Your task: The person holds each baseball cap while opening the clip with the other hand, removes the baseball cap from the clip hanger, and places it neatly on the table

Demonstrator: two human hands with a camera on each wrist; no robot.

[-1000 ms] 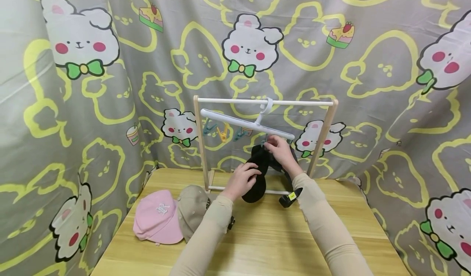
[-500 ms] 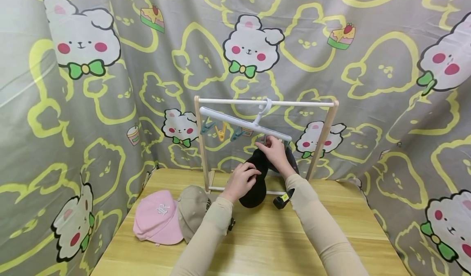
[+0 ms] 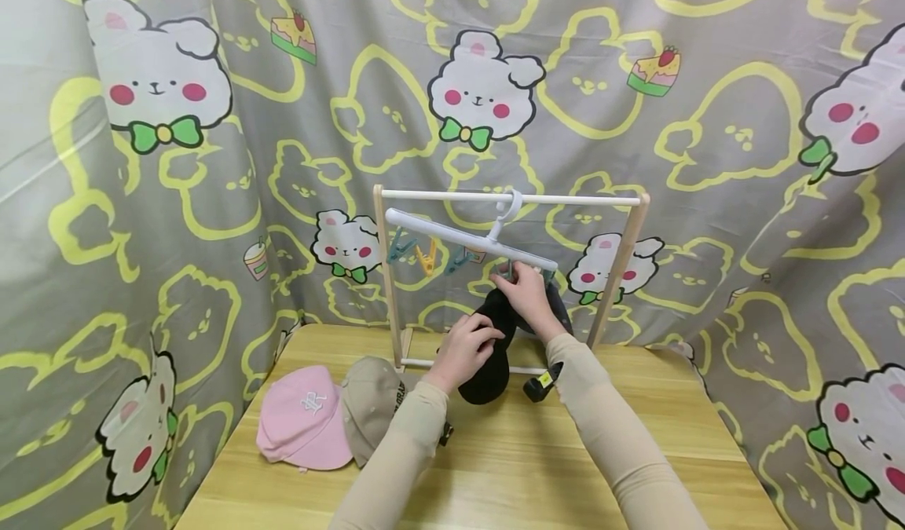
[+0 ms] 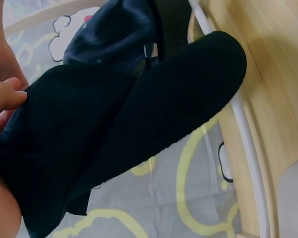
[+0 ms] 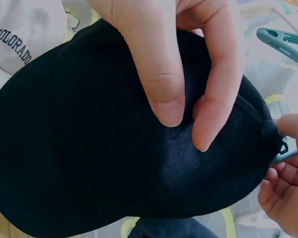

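Note:
My left hand [image 3: 463, 351] grips a black baseball cap [image 3: 486, 377] by its crown, the brim hanging down. In the right wrist view the thumb and a finger of that hand press on the dark cloth. At the cap's back end, my right hand [image 5: 290, 186] pinches a teal clothespin [image 5: 279, 157], largely hidden by the fingers. The pin is just under the lower right arm of a white hanger [image 3: 470, 237]. Behind, a navy cap [image 4: 116, 37] with a metal buckle hangs near the hanger's right end, partly covered by the right hand in the head view.
The hanger hooks over the top bar of a wooden rack [image 3: 622, 267] and tilts down to the right. More pins, teal and yellow [image 3: 427, 257], dangle on its left. A pink cap [image 3: 300, 420] and a beige cap [image 3: 371, 404] lie on the table [image 3: 537, 467] at left.
The right hand has shifted slightly left, and the hanger's right end has come left with it. The black cap's brim now hangs a little lower. My left hand has barely moved.

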